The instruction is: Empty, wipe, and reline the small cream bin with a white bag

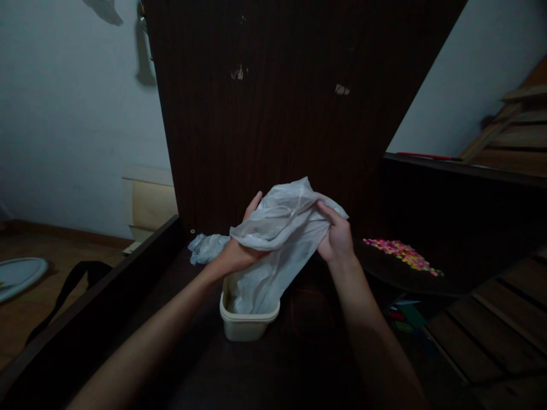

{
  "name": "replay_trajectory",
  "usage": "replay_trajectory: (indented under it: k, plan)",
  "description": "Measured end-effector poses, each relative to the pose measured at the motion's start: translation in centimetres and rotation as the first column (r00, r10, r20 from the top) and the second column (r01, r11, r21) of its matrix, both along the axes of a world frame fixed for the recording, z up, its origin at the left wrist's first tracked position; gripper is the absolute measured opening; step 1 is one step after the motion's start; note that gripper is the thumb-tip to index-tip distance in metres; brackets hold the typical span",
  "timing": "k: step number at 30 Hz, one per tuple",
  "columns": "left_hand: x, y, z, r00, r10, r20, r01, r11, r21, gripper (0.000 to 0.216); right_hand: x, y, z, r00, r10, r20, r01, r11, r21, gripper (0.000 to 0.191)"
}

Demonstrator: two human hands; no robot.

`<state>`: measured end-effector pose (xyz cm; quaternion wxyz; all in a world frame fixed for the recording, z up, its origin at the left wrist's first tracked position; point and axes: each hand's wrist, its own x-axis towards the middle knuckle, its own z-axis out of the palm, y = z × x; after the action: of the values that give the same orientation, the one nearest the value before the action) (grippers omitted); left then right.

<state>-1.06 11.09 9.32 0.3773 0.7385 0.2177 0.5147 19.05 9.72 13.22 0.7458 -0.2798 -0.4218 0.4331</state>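
A thin white plastic bag [277, 228] is stretched between my two hands. Its lower part hangs into a cream plastic tub [250, 329] standing below. Much of my left hand [245, 245] is covered by the bag, which lies over its palm; one straight fingertip sticks up past the bag's left side, and the other fingers are hidden. On the right, my right hand [335, 230] pinches the bag near its upper edge, with the thumb on top. Behind my left wrist lies a crumpled clear plastic bag [207, 248].
A dark wooden panel [273, 125] rises behind the dark surface, and a low dark side board [128, 290] edges it on the left. Small pink and yellow pieces [404, 254] lie to the right. Wooden slats [496, 330] are at the lower right.
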Motion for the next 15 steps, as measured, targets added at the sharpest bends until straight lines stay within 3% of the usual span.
replay_trajectory:
  k: [6,15]
  plan:
    - [-1.0,0.5,-1.0,0.987,0.11,-0.121,-0.105,0.993,0.046,0.092,3.1,0.3,-0.5,0.997,-0.063,-0.048,0.064,0.998,0.022,0.02]
    - [-1.9,1.1,-1.5,0.977,0.105,-0.187,-0.114,0.993,-0.038,0.1,7.4,1.3,-2.0,0.978,-0.186,-0.091,0.195,0.976,0.1,0.032]
